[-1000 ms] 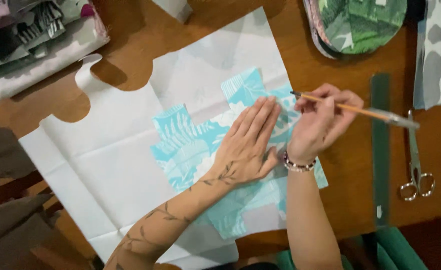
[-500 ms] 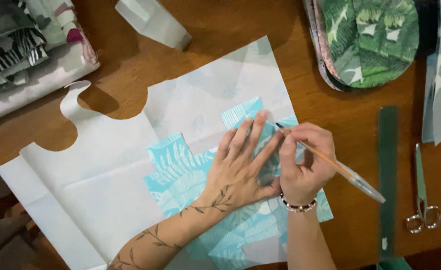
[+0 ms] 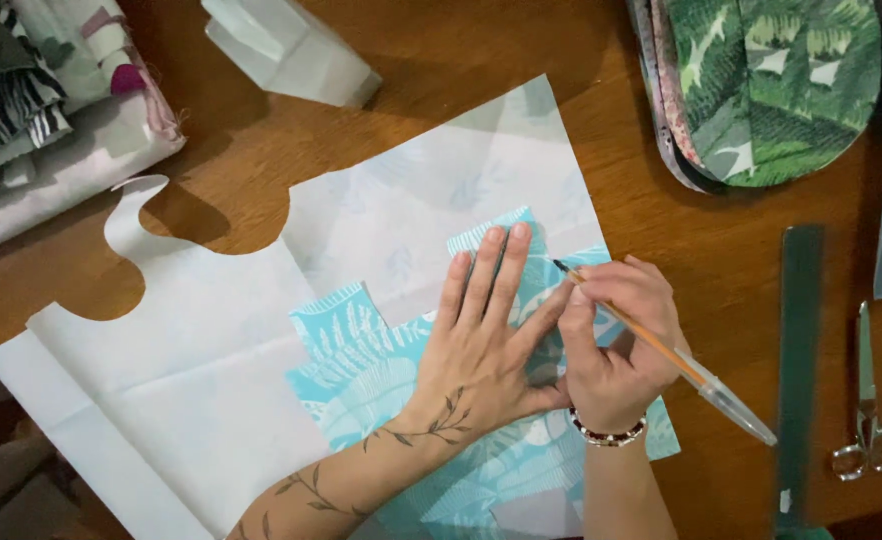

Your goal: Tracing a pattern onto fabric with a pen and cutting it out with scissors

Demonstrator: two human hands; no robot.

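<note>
Left to right: white translucent paper pattern sheet [image 3: 211,370] on the brown wooden table [image 3: 441,130], turquoise leaf-print fabric piece [image 3: 361,360] under it. Left hand [image 3: 486,345] lies flat, fingers spread, pinning both layers; right hand [image 3: 616,350] pinches a clear orange-cored pen [image 3: 661,350], tip at the fabric edge beside the left fingertips. Judgement: keep the palm pressing near the tip, draw short strokes; green ruler [image 3: 799,370] and scissors [image 3: 866,400] sit unused right.

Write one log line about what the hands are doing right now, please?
left hand: flat on blue leaf fabric | right hand: holds pen, tip on fabric | nearby: white paper, ruler, scissors
</note>
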